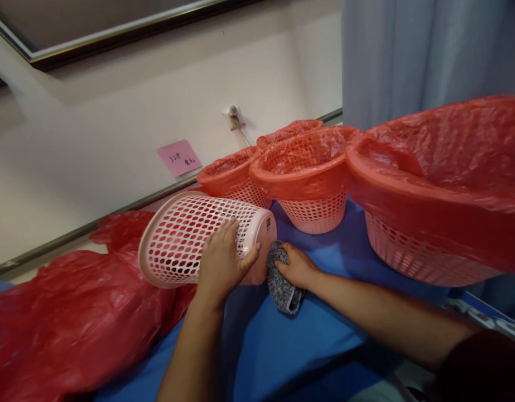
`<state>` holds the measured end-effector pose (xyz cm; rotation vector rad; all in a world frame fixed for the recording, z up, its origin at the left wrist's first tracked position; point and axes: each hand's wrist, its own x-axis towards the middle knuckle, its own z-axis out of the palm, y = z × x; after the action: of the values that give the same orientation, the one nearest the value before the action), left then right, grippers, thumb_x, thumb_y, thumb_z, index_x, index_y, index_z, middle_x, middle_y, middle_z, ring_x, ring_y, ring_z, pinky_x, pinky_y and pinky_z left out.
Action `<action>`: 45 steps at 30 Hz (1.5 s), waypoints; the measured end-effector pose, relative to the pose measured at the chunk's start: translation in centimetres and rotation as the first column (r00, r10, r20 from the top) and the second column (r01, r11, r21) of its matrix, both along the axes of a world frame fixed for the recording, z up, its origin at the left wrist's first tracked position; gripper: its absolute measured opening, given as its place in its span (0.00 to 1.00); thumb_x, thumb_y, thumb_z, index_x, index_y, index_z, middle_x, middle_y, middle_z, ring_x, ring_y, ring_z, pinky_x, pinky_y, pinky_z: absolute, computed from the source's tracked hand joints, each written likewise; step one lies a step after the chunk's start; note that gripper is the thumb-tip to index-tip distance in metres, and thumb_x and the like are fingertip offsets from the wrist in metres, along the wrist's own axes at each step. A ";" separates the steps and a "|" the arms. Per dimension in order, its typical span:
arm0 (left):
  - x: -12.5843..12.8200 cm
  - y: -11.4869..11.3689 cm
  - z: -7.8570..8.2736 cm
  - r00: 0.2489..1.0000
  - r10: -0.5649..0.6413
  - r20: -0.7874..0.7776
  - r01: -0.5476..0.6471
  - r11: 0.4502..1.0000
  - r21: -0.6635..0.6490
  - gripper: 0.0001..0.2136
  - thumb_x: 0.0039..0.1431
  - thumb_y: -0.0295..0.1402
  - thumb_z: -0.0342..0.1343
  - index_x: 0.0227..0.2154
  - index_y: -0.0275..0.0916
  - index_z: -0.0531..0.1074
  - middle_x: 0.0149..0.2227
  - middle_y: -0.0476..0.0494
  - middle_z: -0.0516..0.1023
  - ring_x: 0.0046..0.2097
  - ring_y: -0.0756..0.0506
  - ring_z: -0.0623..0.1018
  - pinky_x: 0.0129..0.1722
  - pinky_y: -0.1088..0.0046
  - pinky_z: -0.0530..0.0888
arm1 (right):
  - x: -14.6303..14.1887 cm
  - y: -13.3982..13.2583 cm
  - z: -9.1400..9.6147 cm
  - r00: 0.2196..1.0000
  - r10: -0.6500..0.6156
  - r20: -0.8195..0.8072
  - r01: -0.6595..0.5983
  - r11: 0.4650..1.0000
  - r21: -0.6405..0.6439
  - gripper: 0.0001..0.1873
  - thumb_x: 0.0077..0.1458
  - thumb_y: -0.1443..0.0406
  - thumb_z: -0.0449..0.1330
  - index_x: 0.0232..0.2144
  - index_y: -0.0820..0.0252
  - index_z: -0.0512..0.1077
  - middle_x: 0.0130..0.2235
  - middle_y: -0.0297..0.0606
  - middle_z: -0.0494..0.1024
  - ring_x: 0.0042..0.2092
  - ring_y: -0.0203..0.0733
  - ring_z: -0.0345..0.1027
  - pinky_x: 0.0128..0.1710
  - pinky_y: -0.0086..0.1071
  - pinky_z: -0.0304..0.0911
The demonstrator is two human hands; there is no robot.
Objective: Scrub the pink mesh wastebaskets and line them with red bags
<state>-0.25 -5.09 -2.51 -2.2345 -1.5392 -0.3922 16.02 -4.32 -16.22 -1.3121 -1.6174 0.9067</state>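
Note:
A pale pink plastic wastebasket [179, 234] with a perforated wall lies tipped on its side, its mouth to the left and its base to the right. My left hand [224, 257] holds it near the base, fingers laid over the wall and the thumb by the bottom edge. My right hand [298, 267] grips a folded grey speckled cloth [282, 285] by its upper part. The cloth is against or very close to the basket's base. The basket's inside is turned away from me.
Several baskets lined with red plastic bags, such as the middle basket [311, 212] and a large one [408, 245], stand at the right and back. Loose red bags [94, 324] lie at left on the blue-covered surface [274, 357]. A pink note [179, 158] is on the wall.

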 end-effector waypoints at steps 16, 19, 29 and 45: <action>-0.3 0.0 -0.2 1.000 -0.015 -0.002 0.015 1.000 0.013 0.29 0.61 0.49 0.54 0.59 0.33 0.67 0.63 0.28 0.71 0.65 0.31 0.69 0.63 0.49 0.67 | 0.0 -0.4 0.2 0.991 -0.033 -0.129 0.042 0.997 0.069 0.23 0.56 0.64 0.60 0.54 0.59 0.69 0.53 0.44 0.78 0.54 0.48 0.73 0.58 0.43 0.66; -0.3 0.0 -0.2 1.000 -0.012 0.002 0.012 1.000 0.011 0.30 0.62 0.50 0.54 0.59 0.33 0.67 0.63 0.28 0.71 0.65 0.31 0.69 0.64 0.49 0.67 | 0.0 -0.4 0.5 0.985 -0.021 -0.171 0.054 0.981 0.189 0.28 0.57 0.64 0.59 0.60 0.60 0.64 0.60 0.45 0.72 0.61 0.45 0.66 0.64 0.42 0.59; -0.6 0.2 -0.1 1.000 -0.024 0.003 0.024 1.000 -0.017 0.27 0.68 0.46 0.44 0.59 0.30 0.69 0.63 0.28 0.71 0.65 0.32 0.69 0.64 0.48 0.66 | 1.0 -0.6 0.7 0.989 -0.018 -0.144 0.042 0.985 0.167 0.24 0.56 0.63 0.60 0.55 0.59 0.68 0.53 0.46 0.77 0.55 0.49 0.72 0.59 0.45 0.64; -0.5 0.5 0.1 0.999 -0.027 0.035 0.029 0.999 -0.040 0.27 0.66 0.44 0.48 0.59 0.27 0.69 0.62 0.27 0.72 0.65 0.32 0.70 0.64 0.50 0.66 | 1.0 -2.0 1.6 0.986 0.031 -0.162 0.021 0.952 0.305 0.21 0.55 0.64 0.60 0.52 0.58 0.68 0.50 0.43 0.78 0.52 0.48 0.73 0.55 0.42 0.66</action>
<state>-0.73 -4.63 -2.43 -2.2940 -1.5483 -0.4136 16.99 -6.36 -14.62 -0.9921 -1.5591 0.7124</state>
